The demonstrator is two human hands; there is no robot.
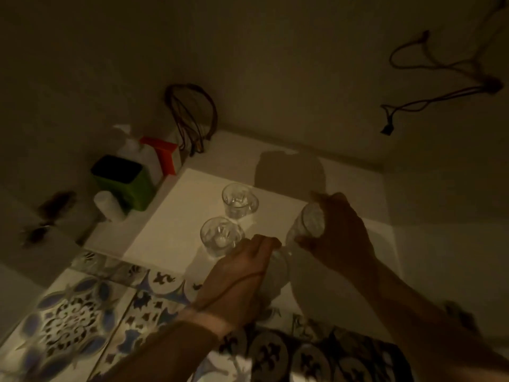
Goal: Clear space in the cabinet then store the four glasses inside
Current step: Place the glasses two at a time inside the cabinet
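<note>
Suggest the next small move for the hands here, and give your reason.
Probably set the glass in the right hand down upright beside the two standing glasses. It is tilted and gripped above the white shelf, with bare space next to them. The left hand holds another glass.

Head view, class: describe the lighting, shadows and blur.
Head view: dim, yellowish light; the right hand is in deep shadow; a dark shadow patch lies on the white shelf; the patterned tiles and the glass in the right hand are motion-blurred; the two standing glasses show clearer.
</note>
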